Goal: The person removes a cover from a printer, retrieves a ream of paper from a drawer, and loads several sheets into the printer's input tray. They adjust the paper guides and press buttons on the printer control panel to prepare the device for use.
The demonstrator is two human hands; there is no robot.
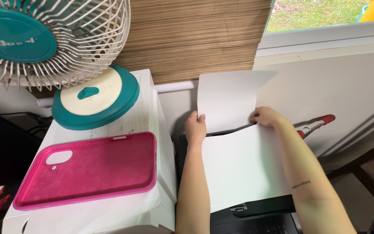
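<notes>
A stack of white paper [228, 97] stands upright at the back of a black printer [252, 212], leaning against the wall. My left hand [195, 126] grips the paper's lower left edge. My right hand [265, 116] holds its lower right edge. Another white sheet [243, 167] lies flat over the printer's top, under both forearms.
A white box [152, 108] to the left carries a pink phone case [89, 169] and a teal and cream fan [44, 39] on its round base [94, 97]. A woven blind [191, 34] hangs behind. A red-tipped handle [321, 122] leans at the right wall.
</notes>
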